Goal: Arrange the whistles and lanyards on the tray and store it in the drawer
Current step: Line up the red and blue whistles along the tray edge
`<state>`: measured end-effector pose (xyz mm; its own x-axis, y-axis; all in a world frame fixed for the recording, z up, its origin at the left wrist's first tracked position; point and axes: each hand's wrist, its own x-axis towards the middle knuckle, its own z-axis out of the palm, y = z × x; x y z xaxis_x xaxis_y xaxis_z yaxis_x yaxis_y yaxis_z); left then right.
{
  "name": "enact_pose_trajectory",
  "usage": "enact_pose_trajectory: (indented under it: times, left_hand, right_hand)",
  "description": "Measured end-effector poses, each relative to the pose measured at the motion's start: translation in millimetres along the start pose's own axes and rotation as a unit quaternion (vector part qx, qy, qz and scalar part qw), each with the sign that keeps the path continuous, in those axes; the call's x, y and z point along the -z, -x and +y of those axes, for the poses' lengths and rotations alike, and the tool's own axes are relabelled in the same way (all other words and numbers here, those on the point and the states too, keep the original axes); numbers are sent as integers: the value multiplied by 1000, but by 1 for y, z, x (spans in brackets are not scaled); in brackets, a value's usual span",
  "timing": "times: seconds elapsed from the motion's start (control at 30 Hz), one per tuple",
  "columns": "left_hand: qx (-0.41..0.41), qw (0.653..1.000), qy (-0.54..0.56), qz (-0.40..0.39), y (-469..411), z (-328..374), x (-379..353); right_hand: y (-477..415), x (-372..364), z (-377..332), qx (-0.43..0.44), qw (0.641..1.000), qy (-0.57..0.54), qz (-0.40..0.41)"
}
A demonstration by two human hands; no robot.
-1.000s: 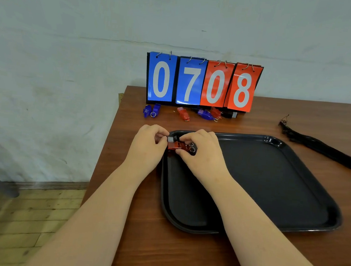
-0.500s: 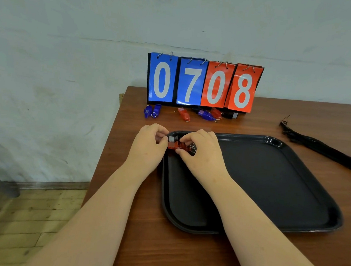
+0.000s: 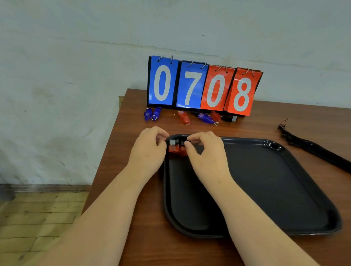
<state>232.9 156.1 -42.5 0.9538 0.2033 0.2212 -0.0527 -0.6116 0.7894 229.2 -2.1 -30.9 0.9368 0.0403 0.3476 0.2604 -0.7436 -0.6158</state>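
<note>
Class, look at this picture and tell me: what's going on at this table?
A person is filling a black tray. The left hand and right hand work with curled fingers at a red whistle in the tray's far left corner; exactly what each pinches is hidden. Other whistles lie on the table before the scoreboard, and the black lanyards lie right of the tray, untouched.

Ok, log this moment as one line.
left hand: at red whistle, grip unclear | right hand: pinches it, tray's far-left corner | loose whistles: by scoreboard | lanyards: right of tray
</note>
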Motion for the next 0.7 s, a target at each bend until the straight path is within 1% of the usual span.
enact_pose_trajectory:
  times: [0.1, 0.17, 0.27, 0.4, 0.47, 0.6, 0.7]
  left_hand:
    - [16, 1000, 9, -4, -2, -1, -1]
    - [22, 1000, 10, -4, -4, -1, -2]
    - [25, 1000, 8, -1, -3, -1, -3]
    - [14, 1000, -9, 10, -1, 1, -1]
    - [21, 999, -24, 16, -2, 2, -1]
    - [27, 998, -44, 26, -4, 4, -1]
    - [34, 998, -52, 30, -5, 4, -1]
  right_hand:
    - [-13, 4, -5, -41, 998, -43, 36]
    - [-27, 4, -10, -57, 996, -51, 35]
    - [-56, -7, -11, -60, 998, -2, -12]
    - [-89, -26, -12, -8, 992, 93, -81]
    - [-100, -31, -14, -5, 986, 124, -114]
    - [-116, -38, -14, -20, 974, 144, -174]
    - [-122, -44, -6, -46, 973, 142, -175]
